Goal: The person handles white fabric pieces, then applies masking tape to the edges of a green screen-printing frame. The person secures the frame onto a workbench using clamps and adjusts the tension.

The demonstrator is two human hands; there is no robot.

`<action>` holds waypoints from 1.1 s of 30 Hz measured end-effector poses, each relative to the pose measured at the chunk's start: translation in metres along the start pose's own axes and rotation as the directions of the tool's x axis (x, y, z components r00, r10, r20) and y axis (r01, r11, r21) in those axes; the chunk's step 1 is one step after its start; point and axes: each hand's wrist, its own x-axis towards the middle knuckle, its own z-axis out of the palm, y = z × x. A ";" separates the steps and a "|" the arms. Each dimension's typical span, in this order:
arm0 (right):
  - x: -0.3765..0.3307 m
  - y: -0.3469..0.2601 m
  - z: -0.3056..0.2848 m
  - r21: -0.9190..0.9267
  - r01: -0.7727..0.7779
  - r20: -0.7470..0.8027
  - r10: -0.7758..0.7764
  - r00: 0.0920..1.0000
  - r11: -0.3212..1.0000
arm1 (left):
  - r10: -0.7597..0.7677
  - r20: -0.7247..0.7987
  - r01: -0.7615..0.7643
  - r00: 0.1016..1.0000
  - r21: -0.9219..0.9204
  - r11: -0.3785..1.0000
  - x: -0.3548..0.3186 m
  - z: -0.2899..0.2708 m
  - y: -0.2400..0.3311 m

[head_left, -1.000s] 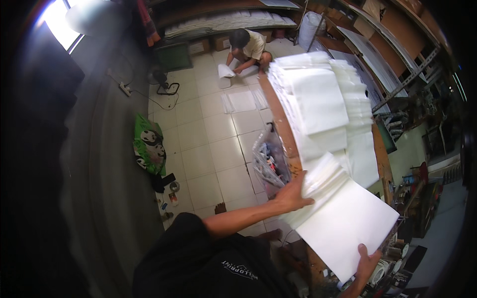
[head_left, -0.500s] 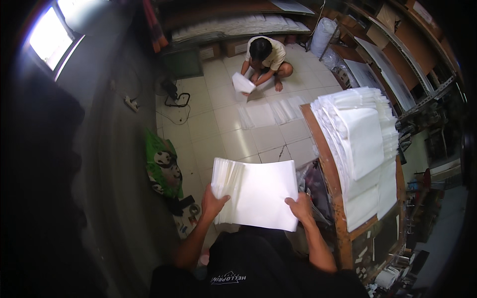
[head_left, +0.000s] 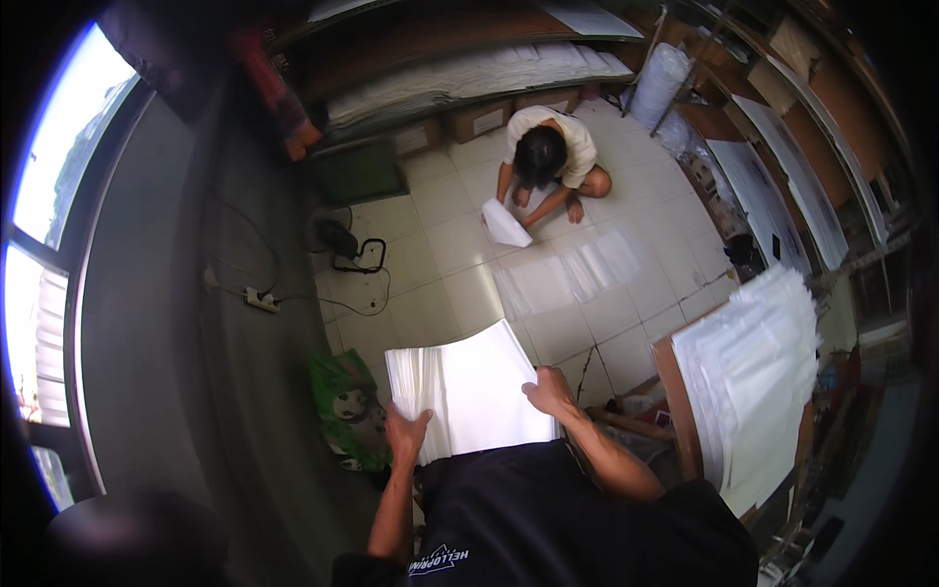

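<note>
A thick stack of white sheets [head_left: 489,391], perhaps paper or plastic bags, is held in front of my body. Its left part is fanned into several narrow layered edges, while the right part is one broad smooth face. My left hand [head_left: 405,428] grips the fanned left edge, thumb on top. At the right edge, my right hand [head_left: 550,389] pinches the stack with its thumb on top; the fingers beneath are hidden. On the table to the right lies a tall pile of similar white sheets [head_left: 748,377].
A co-worker [head_left: 553,157] squats on the tiled floor, holding a white bundle [head_left: 506,225]. Clear flat sheets [head_left: 567,274] lie before that person. A green panda-print bag [head_left: 347,401], a fan [head_left: 337,240] and a power strip [head_left: 261,300] are at left. Shelves [head_left: 812,186] line the right.
My view has swung left, showing more window. The stack now sits further left and closer to my body, its far right corner raised. Both hands still hold it.
</note>
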 end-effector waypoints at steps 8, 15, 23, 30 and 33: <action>0.165 -0.064 -0.063 0.113 -0.114 -0.042 0.119 0.992 0.987 | 0.098 0.093 -0.100 0.991 0.027 0.995 0.206 0.006 0.110; 0.302 -0.141 -0.121 0.287 -0.200 -0.216 0.267 0.939 0.937 | 0.129 0.235 -0.150 0.963 0.074 0.986 0.406 0.035 0.211; 0.469 -0.161 -0.191 0.556 -0.154 -0.264 0.350 0.899 0.817 | 0.179 0.347 -0.163 0.920 -0.074 0.984 0.586 0.069 0.354; 0.687 -0.122 -0.278 0.513 -0.141 -0.280 0.320 0.905 0.847 | 0.214 0.332 -0.182 0.919 -0.125 0.975 0.744 0.182 0.463; 0.780 -0.133 -0.323 0.539 -0.213 -0.247 0.395 0.885 0.815 | 0.175 0.331 -0.139 0.927 -0.129 0.982 0.822 0.229 0.513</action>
